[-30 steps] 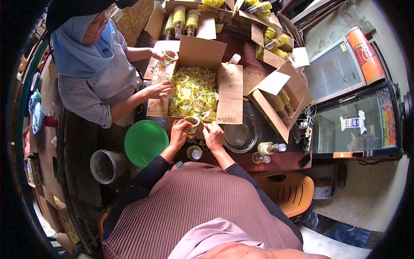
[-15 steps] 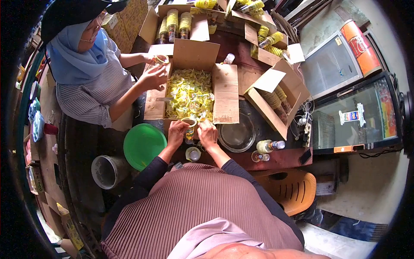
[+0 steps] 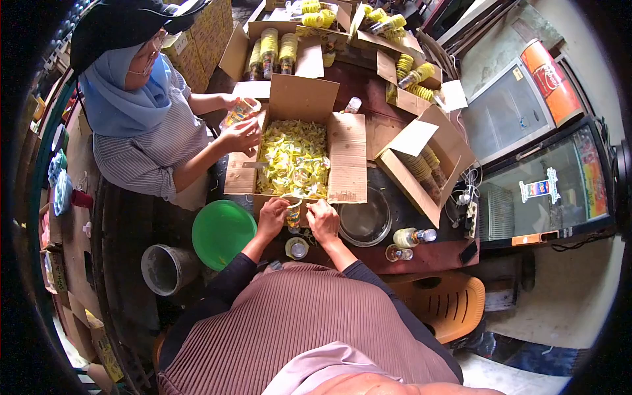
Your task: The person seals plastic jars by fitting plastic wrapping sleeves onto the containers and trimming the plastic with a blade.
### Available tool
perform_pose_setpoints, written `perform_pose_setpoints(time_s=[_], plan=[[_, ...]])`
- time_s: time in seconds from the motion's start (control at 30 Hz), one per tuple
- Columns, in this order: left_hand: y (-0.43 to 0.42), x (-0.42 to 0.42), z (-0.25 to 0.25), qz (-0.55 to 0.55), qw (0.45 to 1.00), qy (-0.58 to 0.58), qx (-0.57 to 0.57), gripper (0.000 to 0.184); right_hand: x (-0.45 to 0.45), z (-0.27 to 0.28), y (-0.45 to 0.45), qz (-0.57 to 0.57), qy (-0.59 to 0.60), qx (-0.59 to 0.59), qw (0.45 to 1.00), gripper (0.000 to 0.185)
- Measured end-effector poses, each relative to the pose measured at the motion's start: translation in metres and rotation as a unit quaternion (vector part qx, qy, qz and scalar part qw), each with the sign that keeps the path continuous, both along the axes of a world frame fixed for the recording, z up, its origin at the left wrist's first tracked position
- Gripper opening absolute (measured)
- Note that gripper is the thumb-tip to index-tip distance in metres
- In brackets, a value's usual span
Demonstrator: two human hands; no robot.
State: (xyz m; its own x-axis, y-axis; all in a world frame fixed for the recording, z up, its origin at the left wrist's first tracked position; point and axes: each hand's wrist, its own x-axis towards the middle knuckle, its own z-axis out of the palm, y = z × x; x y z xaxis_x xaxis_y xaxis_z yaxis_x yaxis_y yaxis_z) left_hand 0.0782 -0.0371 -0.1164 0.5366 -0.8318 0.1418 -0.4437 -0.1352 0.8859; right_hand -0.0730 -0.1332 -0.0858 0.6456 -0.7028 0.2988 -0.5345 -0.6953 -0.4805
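Forearms (image 3: 251,249) angled inward; left hand (image 3: 272,218) and right hand (image 3: 323,221) near each other, both curled.

The person wears a ribbed, mauve-brown top (image 3: 309,329), dark long sleeves (image 3: 230,280) and a pale lilac scarf (image 3: 329,368).

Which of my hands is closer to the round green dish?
Your left. The left hand is just to the right of the green dish, its fingers at the rim of the cup; the right hand is farther off, beyond the cup.
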Motion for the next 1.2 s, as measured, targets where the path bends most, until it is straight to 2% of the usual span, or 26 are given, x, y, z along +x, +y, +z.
perform_pose_setpoints(time_s=[0.07,0.17,0.2,0.3,0.37,0.43,0.47,0.57,0.77,1.07,1.17,1.2], plan=[[-0.002,-0.007,0.004,0.031,0.991,0.124,-0.031,0.012,0.001,0.002,0.001,0.015,-0.003,-0.009,1.0,0.014],[-0.002,-0.008,0.031,0.028,0.996,0.08,0.02,0.016,0.002,0.001,0.004,0.03,0.004,-0.02,0.999,0.015],[-0.004,-0.006,0.026,0.006,1.0,-0.014,-0.01,0.017,0.002,0.0,0.004,0.032,-0.001,-0.023,0.999,0.017],[-0.003,-0.006,0.01,-0.003,0.999,-0.054,0.003,0.016,0.003,-0.005,0.001,0.026,0.003,-0.007,1.0,0.016],[-0.004,-0.005,0.003,-0.013,0.999,-0.044,0.006,0.016,0.008,-0.015,-0.005,0.018,-0.013,-0.015,1.0,0.012],[-0.004,-0.005,0.002,0.001,0.997,0.069,-0.017,0.016,0.01,-0.021,-0.009,0.0,0.008,0.042,0.999,0.013],[-0.004,-0.005,0.001,0.004,0.996,0.08,-0.024,0.016,0.009,-0.022,-0.01,-0.004,0.009,0.084,0.996,0.012],[-0.003,-0.009,0.021,0.012,0.993,0.116,-0.007,0.015,0.006,-0.011,-0.008,-0.012,-0.011,0.068,0.998,0.01],[-0.005,-0.006,0.02,0.003,0.999,0.048,-0.019,0.012,0.0,0.002,-0.001,0.034,-0.014,-0.02,0.999,0.013],[-0.009,-0.007,0.025,0.021,0.998,0.052,0.011,0.011,0.016,-0.003,-0.013,0.027,0.009,0.026,0.999,0.011],[-0.006,-0.009,0.013,0.003,0.998,0.06,-0.003,0.009,0.018,-0.014,-0.021,0.025,0.036,0.044,0.998,0.013],[-0.005,-0.01,0.012,0.002,0.998,0.059,-0.002,0.009,0.016,-0.017,-0.023,0.009,0.025,0.089,0.996,0.014]])
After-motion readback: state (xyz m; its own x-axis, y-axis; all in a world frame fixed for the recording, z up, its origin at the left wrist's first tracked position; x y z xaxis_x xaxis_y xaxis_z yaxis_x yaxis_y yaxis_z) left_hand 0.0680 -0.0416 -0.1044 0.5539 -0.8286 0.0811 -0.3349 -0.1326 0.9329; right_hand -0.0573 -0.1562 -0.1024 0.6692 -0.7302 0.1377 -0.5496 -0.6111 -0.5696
